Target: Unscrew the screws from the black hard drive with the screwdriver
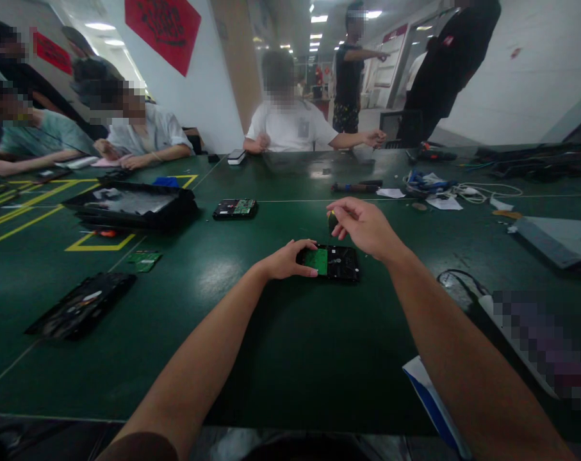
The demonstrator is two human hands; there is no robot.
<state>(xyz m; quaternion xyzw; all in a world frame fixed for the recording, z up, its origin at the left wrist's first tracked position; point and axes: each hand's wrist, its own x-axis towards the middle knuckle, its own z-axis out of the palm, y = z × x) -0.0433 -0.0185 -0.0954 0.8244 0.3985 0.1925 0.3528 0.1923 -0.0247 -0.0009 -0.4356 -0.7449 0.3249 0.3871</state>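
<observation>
Hard drive [335,262] lies flat mid-desk [290,358], circuit board up. My left hand [290,259] presses its left edge, fingers curled; right hand [362,227] pinches a small dark tool [333,221] just above it.

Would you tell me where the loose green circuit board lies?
The loose green circuit board lies left on the green table, between the black tray and a dismantled black device.

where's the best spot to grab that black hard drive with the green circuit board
Probably by its two long edges, from above. The flat black hard drive with the green circuit board lies board-up on the green table; the left hand already covers its left end.
</observation>
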